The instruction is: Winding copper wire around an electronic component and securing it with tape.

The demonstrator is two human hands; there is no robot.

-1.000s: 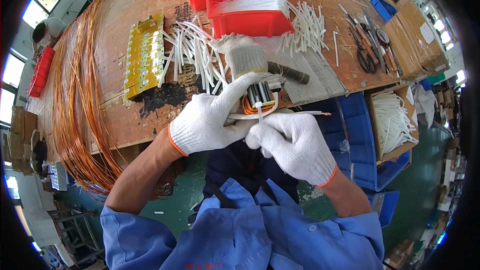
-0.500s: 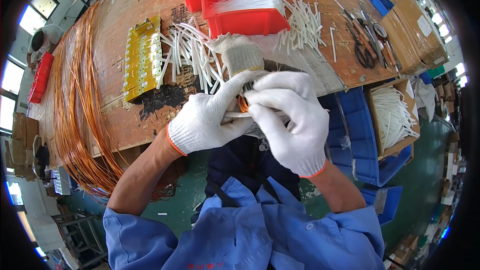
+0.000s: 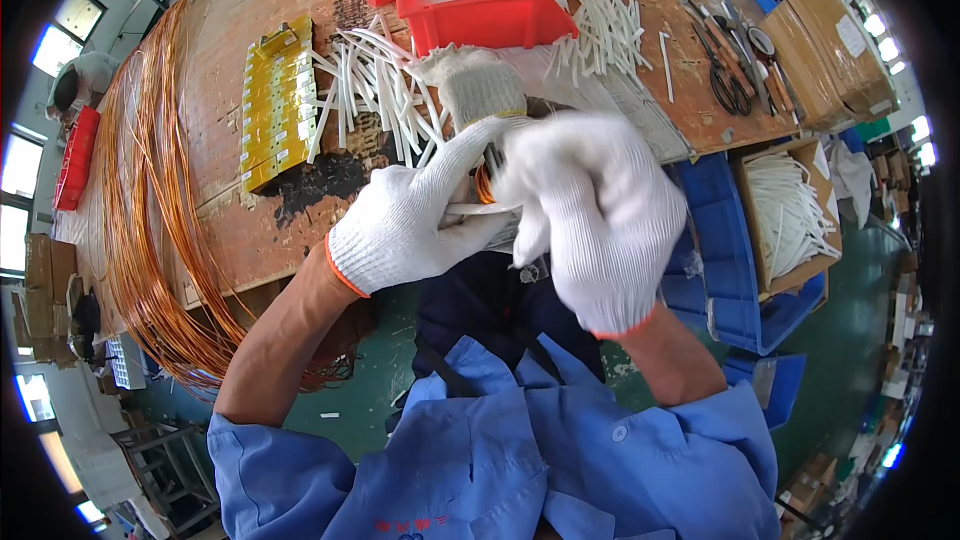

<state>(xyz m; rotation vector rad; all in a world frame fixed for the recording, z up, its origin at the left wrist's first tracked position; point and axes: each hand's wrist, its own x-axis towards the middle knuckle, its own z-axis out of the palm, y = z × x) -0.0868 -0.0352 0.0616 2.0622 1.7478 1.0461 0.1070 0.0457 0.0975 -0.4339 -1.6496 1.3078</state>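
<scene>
My left hand [image 3: 395, 225], in a white knitted glove, closes around a thin white tube [image 3: 468, 208] at the table's near edge. Beside its thumb shows a small bundle of copper wire [image 3: 484, 183], mostly covered by my hands. My right hand [image 3: 610, 225], gloved too, is raised just right of the bundle with its fingers curled and partly smeared by motion. Whatever those fingers grip is hidden. A greyish knitted cloth [image 3: 478, 85] lies right beyond my hands, around or over something I cannot make out.
Loose white tubes [image 3: 385, 90] lie beyond my left hand, near a yellow metal block [image 3: 278, 105]. Long copper wires [image 3: 150, 200] drape over the table's left side. Red bins [image 3: 490, 25] stand ahead. Scissors [image 3: 730, 90] and hand tools lie right, above a blue bin [image 3: 725, 270].
My right hand has pulled back from the wire bundle, up and to the right, its fingers curling in. My left hand keeps its hold on the tube. The view has shifted slightly.
</scene>
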